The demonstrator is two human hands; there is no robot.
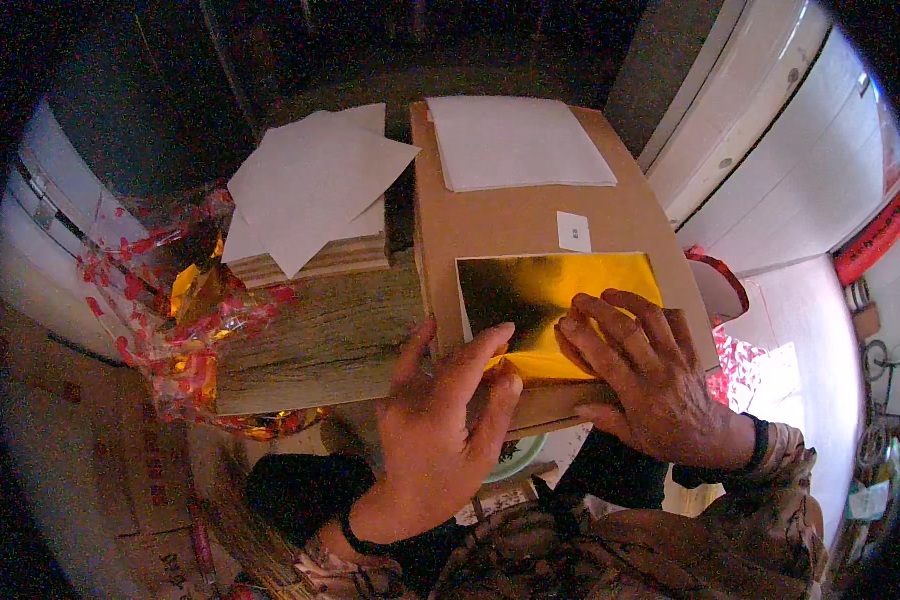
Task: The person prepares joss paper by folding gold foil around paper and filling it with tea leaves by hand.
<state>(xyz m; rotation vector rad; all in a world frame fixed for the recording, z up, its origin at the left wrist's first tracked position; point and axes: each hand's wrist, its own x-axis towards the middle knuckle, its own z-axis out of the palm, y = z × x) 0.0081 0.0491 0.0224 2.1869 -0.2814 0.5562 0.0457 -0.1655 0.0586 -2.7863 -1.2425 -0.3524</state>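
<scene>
A gold foil sheet [540,281] with a thin pale border lies on the near part of a brown cardboard box [487,217]. At its near left edge, my left hand [450,420] has the foil between thumb and index finger, and the foil is slightly raised and creased there. My right hand [637,360] rests on the sheet's right side, fingertips pressing on the gold face and thumb apart near the box's front edge. The near right part of the sheet is hidden under that hand. A small white label [574,232] with writing sits just beyond the foil.
White paper sheets [525,142] lie at the box's far end. To the left, more white sheets [315,180] fan over a stack on a wood-grain board [322,337]. Red-patterned clear plastic wrap [142,300] hangs at its left. Below is a pale green bowl [521,457].
</scene>
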